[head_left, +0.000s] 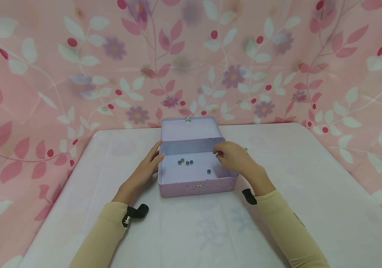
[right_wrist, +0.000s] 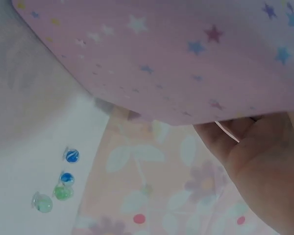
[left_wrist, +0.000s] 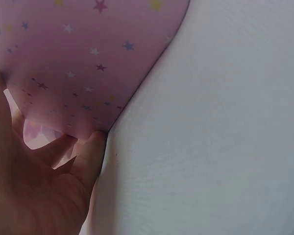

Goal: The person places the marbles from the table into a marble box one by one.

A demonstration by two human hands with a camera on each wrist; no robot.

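A lavender tin box [head_left: 197, 189] with small stars on its walls stands with its lid [head_left: 191, 130] raised. Several small glass marbles [head_left: 187, 163] lie in a loose group on its floor, and a blue marble [head_left: 209, 171] sits apart, nearer the front. My left hand [head_left: 148, 163] rests against the box's left wall, fingers spread along it. Over the right wall reaches my right hand [head_left: 232, 157], its fingers bent down inside the box. Those fingertips are mostly hidden, and I cannot tell whether they hold a marble.
Right of the box, on the white cloth [head_left: 311, 193], lie several more marbles, including a blue marble [right_wrist: 72, 155] and a pale green marble [right_wrist: 42, 203]. A pink flowered curtain [head_left: 191, 67] hangs behind the table.
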